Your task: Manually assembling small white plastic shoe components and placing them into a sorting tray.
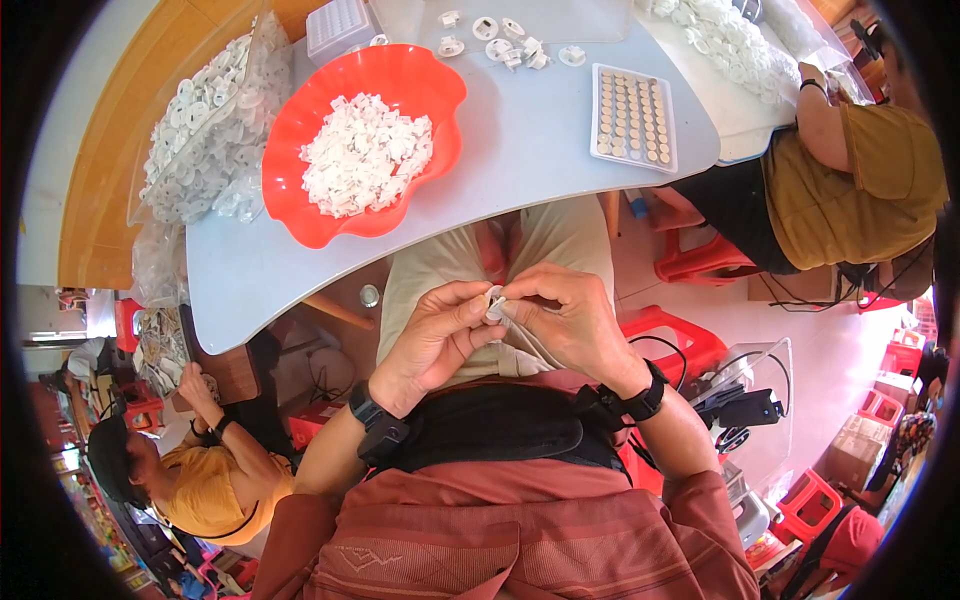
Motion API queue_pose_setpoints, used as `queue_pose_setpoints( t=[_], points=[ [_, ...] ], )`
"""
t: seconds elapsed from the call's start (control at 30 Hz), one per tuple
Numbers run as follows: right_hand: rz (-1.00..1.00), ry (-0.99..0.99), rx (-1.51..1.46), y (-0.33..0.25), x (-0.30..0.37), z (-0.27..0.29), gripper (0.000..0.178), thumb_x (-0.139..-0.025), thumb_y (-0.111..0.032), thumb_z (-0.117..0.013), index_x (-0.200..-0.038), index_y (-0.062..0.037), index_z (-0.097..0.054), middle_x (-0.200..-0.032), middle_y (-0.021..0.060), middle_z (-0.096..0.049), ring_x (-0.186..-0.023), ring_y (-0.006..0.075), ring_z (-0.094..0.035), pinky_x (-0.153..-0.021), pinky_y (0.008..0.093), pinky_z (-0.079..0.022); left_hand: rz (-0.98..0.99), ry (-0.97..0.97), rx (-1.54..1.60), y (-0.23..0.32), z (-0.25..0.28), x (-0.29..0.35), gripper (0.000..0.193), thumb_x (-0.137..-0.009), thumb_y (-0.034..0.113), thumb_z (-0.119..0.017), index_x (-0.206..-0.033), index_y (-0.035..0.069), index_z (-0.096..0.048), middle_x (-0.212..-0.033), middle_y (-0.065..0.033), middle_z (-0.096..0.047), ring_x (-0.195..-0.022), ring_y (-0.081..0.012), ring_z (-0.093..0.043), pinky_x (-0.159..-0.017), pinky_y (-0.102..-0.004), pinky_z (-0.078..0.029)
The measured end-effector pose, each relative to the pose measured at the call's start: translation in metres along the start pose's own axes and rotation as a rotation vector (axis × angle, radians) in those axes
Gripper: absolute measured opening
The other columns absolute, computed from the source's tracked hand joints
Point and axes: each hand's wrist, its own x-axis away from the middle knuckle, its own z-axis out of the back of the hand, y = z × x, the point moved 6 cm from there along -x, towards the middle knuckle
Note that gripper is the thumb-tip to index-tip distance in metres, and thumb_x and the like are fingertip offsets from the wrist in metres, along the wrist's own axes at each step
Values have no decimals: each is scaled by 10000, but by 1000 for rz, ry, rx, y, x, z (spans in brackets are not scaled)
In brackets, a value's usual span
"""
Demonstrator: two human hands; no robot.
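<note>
Above my lap, in front of the table edge, my left hand and my right hand meet at the fingertips. Between them is a small round white plastic part, pinched from both sides; its details are partly covered by the fingers. Nearest on the table is a red scalloped bowl, with a heap of small white plastic pieces in it. To the right of the bowl lies a clear tray holding rows of gold-coloured round discs. Several round white parts lie loose at the far side.
A clear bin of white round parts stands left of the bowl, beside a white box. White parts are heaped at the far right. Co-workers sit at right and lower left. A red stool stands by my right side.
</note>
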Motion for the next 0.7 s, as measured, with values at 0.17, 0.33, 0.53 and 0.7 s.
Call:
queue_pose_setpoints(
  t=[0.17, 0.33, 0.53, 0.7],
  points=[
    [11, -21, 10, 3, 0, -1, 116, -856, 5, -711, -972, 11, -710, -894, 96, -678, -765, 148, -649, -657, 265, -515, 10, 6, -16, -2, 0, 0, 212, -929, 53, -649, -1138, 20, -663, -1041, -110, -691, -944, -205, -691, -852, -355, -613],
    [73, 2, 65, 1, 1, 2, 103, -852, -7, -721, -955, -4, -719, -874, 88, -680, -754, 144, -649, -647, 261, -512, 8, 8, -14, -4, 1, 0, 207, -927, 52, -654, -1130, 18, -671, -1033, -117, -694, -941, -211, -694, -850, -357, -614],
    [62, 17, 23, 0, 2, 5, 104, -840, -22, -743, -942, -13, -723, -867, 78, -680, -750, 136, -651, -642, 259, -515, 4, 5, -101, -6, 0, 0, 184, -937, 66, -640, -1115, 33, -672, -1052, -118, -700, -960, -232, -697, -843, -381, -617],
    [-19, -9, -74, 8, 3, 5, 73, -837, -6, -711, -906, 12, -695, -854, 88, -650, -755, 139, -641, -675, 291, -520, -10, 9, -148, -7, -2, 0, 185, -942, 61, -631, -1118, 19, -667, -1067, -124, -695, -971, -232, -694, -846, -380, -619]
  ],
)
